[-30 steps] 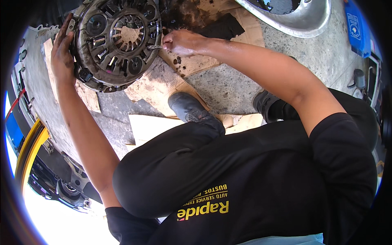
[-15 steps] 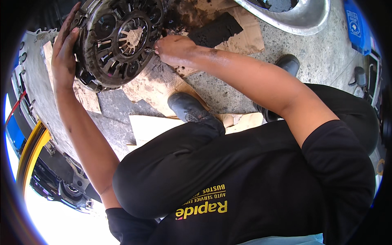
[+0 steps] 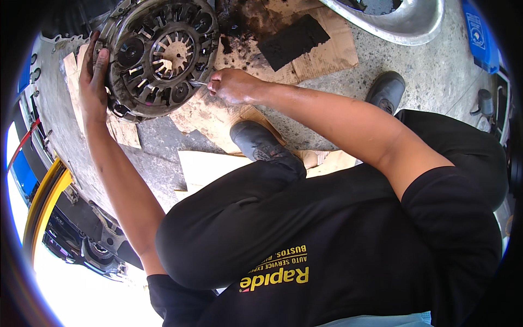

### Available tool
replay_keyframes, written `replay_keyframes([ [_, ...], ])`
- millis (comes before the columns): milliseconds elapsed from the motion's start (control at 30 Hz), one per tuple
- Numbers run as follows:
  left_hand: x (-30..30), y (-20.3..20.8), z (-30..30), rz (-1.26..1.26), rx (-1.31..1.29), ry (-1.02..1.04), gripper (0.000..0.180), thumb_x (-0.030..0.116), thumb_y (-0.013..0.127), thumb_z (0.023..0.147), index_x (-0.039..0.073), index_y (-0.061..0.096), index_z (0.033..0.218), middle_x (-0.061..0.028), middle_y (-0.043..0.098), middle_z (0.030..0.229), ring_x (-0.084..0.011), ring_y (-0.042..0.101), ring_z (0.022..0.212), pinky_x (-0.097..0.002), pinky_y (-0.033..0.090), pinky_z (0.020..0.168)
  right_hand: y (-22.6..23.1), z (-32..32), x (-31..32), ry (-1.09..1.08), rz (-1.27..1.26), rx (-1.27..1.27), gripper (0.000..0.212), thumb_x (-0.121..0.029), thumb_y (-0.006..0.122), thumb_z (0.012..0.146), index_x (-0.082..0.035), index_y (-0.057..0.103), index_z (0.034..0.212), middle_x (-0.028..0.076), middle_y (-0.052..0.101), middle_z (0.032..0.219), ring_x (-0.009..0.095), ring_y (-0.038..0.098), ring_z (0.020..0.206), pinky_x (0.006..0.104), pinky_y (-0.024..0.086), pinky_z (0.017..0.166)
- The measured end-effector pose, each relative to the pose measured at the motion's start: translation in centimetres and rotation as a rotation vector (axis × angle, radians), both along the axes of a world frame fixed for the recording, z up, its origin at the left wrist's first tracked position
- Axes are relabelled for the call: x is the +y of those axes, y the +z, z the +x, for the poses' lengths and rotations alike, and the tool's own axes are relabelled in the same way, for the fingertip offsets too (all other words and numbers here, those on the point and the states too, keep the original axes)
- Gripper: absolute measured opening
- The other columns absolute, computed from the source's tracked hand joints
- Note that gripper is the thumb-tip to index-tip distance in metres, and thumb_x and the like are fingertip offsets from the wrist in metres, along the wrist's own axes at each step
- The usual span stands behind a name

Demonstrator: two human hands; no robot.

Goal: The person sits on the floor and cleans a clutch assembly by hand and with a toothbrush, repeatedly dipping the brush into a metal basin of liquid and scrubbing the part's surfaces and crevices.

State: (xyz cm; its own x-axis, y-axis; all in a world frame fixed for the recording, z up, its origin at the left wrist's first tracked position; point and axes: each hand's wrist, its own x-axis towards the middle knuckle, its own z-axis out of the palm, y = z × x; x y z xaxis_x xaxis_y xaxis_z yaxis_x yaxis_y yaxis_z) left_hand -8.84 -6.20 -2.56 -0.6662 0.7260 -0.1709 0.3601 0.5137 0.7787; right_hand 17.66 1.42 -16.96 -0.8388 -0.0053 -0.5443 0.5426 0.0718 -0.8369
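A round, dark clutch pressure plate [image 3: 148,70] with spring fingers around its centre hole stands tilted at the upper left, grimy all over. My left hand [image 3: 93,87] steadies its left rim, palm against the edge and fingers reaching up along it. On the plate's lower right, my right hand [image 3: 235,86] is closed around a thin, shiny metal tool [image 3: 198,83]. The tool's tip reaches the plate's face near the outer ring; its exact kind is hidden by my fingers.
Stained cardboard [image 3: 210,122] lies under the plate, with a black, dirty sheet [image 3: 293,41] on it. A silver metal basin [image 3: 400,27] stands at the top right, near a blue container [image 3: 480,38]. A yellow post [image 3: 46,199] is at the left. My boots [image 3: 256,139] rest on the floor.
The plate now faces me more fully. My right hand has drawn back slightly from it, exposing more of the metal tool. My left hand stays on the rim.
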Motion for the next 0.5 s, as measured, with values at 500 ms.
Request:
replay_keyframes([
  [500, -3.0, 0.0, -1.6, -0.005, -0.148, 0.133, 0.056, 0.039, 0.067, 0.097, 0.0, 0.056, 0.135, -0.0098, 0.064, 0.124, -0.0166, 0.059, 0.11, -0.0276, 0.043, 0.101, -2.8, -5.4, -3.2, 0.158, 0.104, -0.097, 0.015, -0.012, 0.051, 0.095, -0.006, 0.064, 0.093, 0.011, 0.065, 0.093, 0.018, 0.061, 0.072, 0.0352, 0.054, 0.056],
])
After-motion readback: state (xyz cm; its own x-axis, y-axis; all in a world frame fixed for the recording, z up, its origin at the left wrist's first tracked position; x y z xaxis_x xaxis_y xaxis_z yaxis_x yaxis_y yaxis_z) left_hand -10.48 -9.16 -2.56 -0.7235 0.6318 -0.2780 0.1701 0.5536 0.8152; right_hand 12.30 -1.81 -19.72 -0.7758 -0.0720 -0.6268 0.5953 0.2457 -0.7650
